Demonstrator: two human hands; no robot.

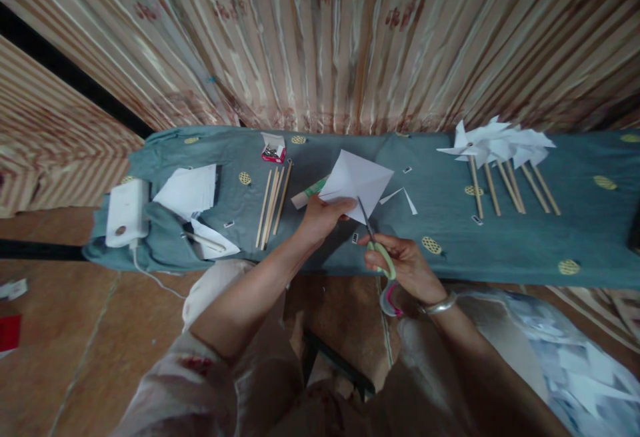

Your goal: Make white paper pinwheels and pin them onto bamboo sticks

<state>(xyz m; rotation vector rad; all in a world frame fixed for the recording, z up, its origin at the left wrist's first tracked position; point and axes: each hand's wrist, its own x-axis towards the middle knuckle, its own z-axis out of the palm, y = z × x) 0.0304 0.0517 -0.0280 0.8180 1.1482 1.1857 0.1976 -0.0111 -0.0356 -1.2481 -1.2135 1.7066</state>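
Nearest, the right hand (403, 264) grips the scissors (385, 260) by their handles, with the blades at the near corner of a white paper square (357, 174), which the left hand (323, 216) pinches over the desk (440, 200). The step looks like cutting inward, and the next move seems to call for steady paper. Farther back, no writing on the red box (281, 156) is readable.
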